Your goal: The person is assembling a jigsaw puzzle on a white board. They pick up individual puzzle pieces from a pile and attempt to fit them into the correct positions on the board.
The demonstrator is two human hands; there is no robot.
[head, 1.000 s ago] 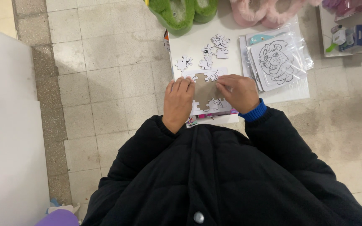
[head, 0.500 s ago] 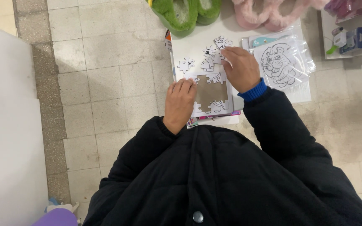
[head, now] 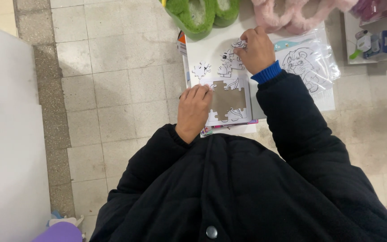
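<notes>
White table [head: 211,47]: carries the work, under both hands.
Puzzle tray [head: 228,101]: mostly bare brown backing; only edge pieces seated, so most remains, by my judgement.
Left hand [head: 192,111]: flat on the tray's left edge, fingers extended, gripping nothing.
Right hand [head: 257,48]: curled, fingertips pinching a loose puzzle piece [head: 238,44] beyond the tray.
Loose pieces [head: 201,69]: unplaced, between the hands.

green slippers [head: 202,15] and pink slippers [head: 287,15] block the far edge; bagged lion sheet [head: 307,62] crowds the right.
</notes>
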